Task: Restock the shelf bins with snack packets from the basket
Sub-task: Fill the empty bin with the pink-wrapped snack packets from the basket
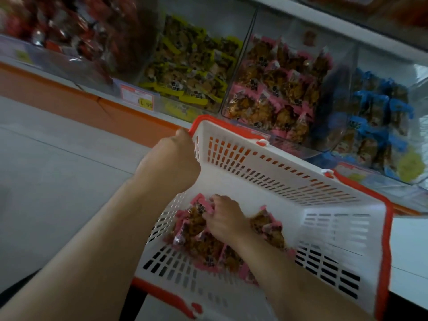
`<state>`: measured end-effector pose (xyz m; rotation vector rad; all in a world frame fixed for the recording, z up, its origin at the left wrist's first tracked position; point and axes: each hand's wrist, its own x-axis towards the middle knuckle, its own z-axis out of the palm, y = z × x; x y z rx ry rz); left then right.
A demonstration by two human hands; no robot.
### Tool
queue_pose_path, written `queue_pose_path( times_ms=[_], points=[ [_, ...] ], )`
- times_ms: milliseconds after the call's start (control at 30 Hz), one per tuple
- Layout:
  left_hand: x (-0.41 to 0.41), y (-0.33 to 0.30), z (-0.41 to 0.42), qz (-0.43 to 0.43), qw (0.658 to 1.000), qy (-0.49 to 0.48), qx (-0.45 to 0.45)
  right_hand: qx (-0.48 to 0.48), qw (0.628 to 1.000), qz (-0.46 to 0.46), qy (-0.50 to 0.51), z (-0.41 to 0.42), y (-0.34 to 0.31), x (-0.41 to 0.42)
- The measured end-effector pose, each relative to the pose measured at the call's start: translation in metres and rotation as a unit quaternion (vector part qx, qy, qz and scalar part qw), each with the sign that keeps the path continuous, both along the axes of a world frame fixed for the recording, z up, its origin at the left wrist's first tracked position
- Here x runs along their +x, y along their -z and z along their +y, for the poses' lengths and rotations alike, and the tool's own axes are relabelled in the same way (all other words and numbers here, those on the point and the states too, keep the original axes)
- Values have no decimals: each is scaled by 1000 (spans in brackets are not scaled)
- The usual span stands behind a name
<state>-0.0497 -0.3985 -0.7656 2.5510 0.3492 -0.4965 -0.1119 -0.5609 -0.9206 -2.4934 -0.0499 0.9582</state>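
Note:
A white slotted basket (289,181) with an orange rim is tilted in front of the shelf. My left hand (171,161) grips its far left corner at the rim. Inside lie several pink-edged snack packets (201,244) with brown contents. My right hand (225,218) is down among them, fingers curled round a few packets at the top of the pile. Just behind the basket stands the clear shelf bin (278,89) filled with the same pink packets.
Neighbouring clear bins hold yellow packets (190,66), blue packets (375,117) and red packets (69,31). A price tag (139,96) hangs on the shelf front above an orange ledge (69,96). Grey floor (58,170) spreads to the left.

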Motion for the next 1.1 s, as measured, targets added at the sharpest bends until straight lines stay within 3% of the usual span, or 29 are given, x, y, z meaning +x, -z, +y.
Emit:
queue_pose_path(
  times_ms=[267,400,467,567,633,700,867,967,1100],
  points=[
    [7,-6,-2,63,997,-17,-32,38,999,12,24,26,11,1],
    [7,-11,-2,71,996,-36,-44,104,988,53,105,13,-12,19],
    [8,-13,-2,30,998,-50,-29,119,977,54,167,0,-35,32],
    [9,-20,-6,-129,989,-65,-24,176,956,35,231,-26,-85,45],
    [9,-28,-11,-173,980,-63,-69,203,951,45,228,-46,-120,45],
    [9,-31,-19,-142,978,-67,-135,225,939,35,259,-65,-146,42],
    [4,-26,-48,-45,959,-33,-279,364,848,35,383,-88,-178,40],
    [-1,-25,-67,-37,938,-31,-342,341,862,-8,376,-85,-184,45],
    [4,-25,-80,-91,940,-47,-326,266,916,-93,284,-96,-188,59]
  ],
)
